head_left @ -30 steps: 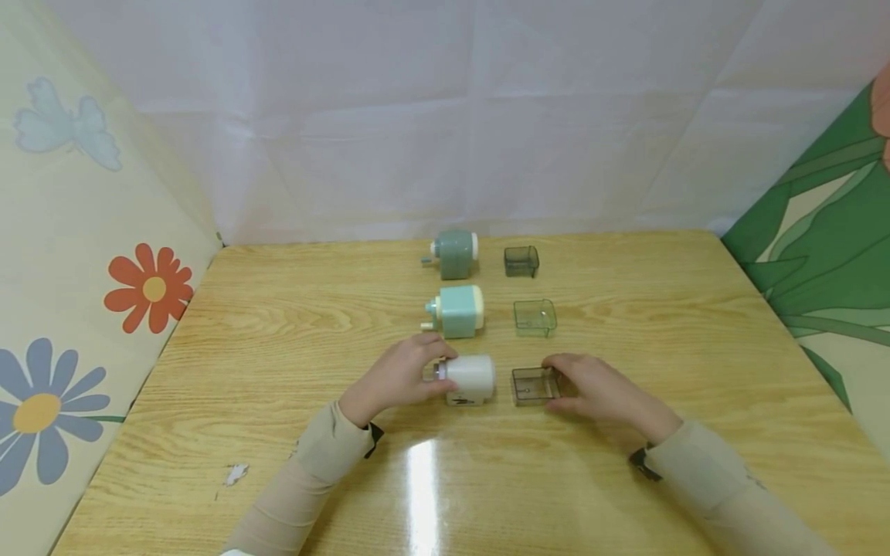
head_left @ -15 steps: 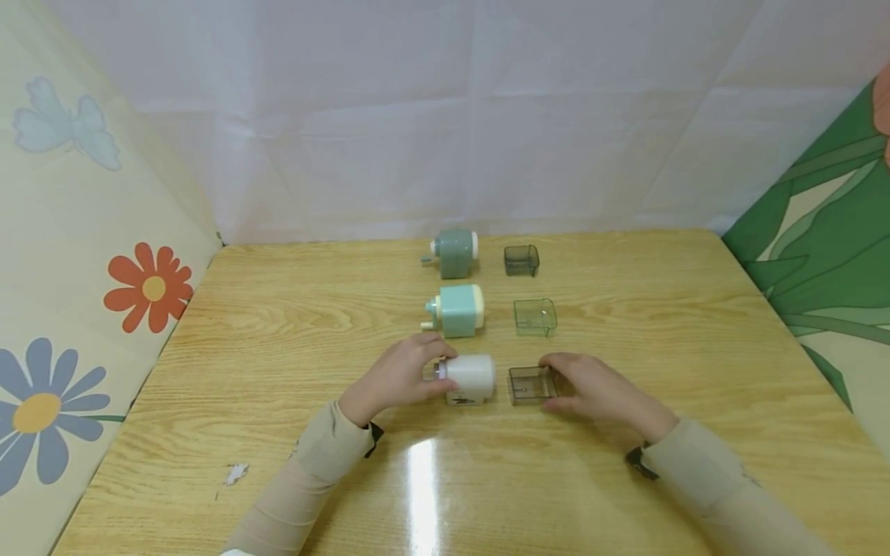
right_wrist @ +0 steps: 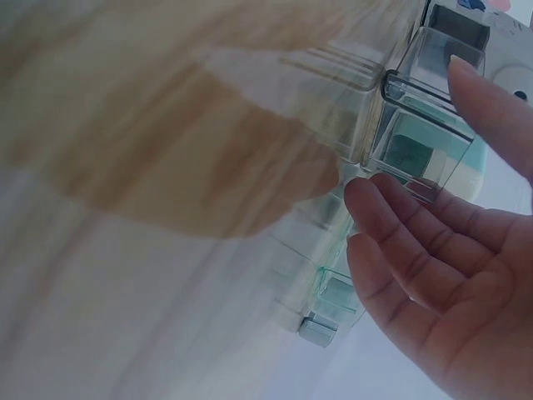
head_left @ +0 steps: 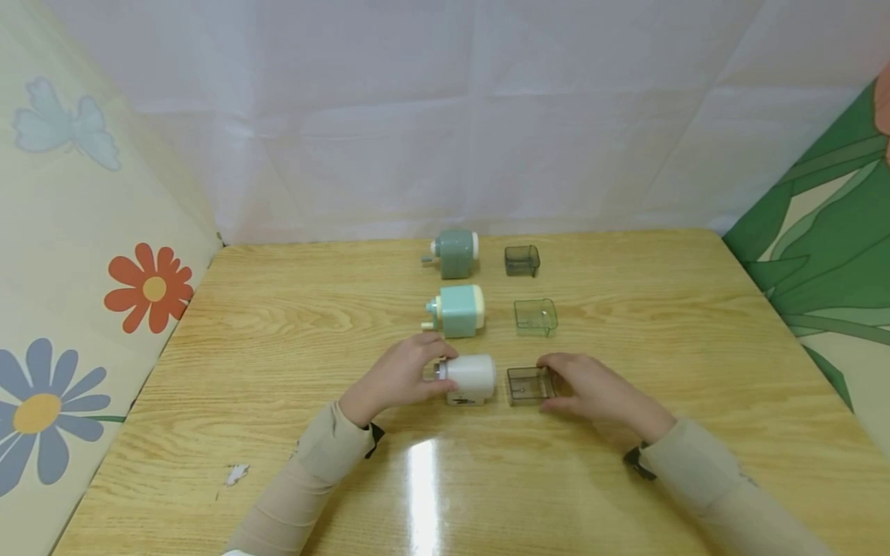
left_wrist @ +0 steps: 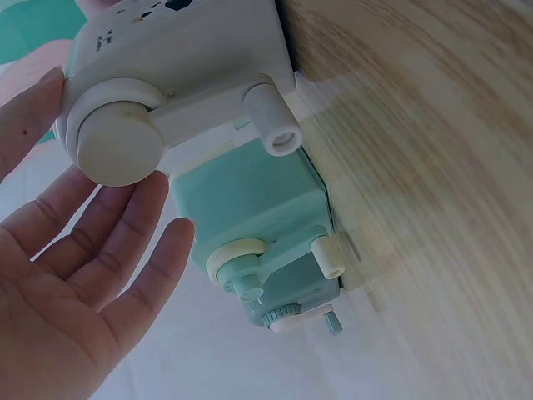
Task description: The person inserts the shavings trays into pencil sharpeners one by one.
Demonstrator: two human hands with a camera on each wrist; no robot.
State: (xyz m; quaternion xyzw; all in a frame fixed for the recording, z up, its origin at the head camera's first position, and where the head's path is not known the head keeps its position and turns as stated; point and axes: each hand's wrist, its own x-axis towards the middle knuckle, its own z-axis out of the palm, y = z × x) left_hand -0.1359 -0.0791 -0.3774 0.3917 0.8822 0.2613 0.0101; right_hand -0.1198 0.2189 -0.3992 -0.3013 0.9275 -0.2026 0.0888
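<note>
My left hand [head_left: 399, 377] grips a white crank pencil sharpener [head_left: 477, 376] by its crank end, thumb and fingers on opposite sides. In the left wrist view the sharpener's crank knob [left_wrist: 273, 121] points toward the camera. To the right of it, my right hand [head_left: 596, 391] holds a smoky clear shavings drawer [head_left: 526, 394] by its outer end, between thumb and fingertips. A narrow gap separates drawer and sharpener in the head view. The right wrist view has the drawer [right_wrist: 425, 143] near the sharpener's open slot [right_wrist: 458, 29].
Behind stand a mint pencil sharpener [head_left: 459, 312] and a dark teal one [head_left: 455, 254], cranks facing left. A green clear drawer [head_left: 535, 317] and a dark clear drawer [head_left: 521, 262] lie to their right. A white cloth [head_left: 445, 139] hangs beyond the wooden table [head_left: 292, 309].
My right hand has slid the smoky drawer slightly left, narrowing the gap to the white sharpener. The left hand and its sharpener have stayed in place.
</note>
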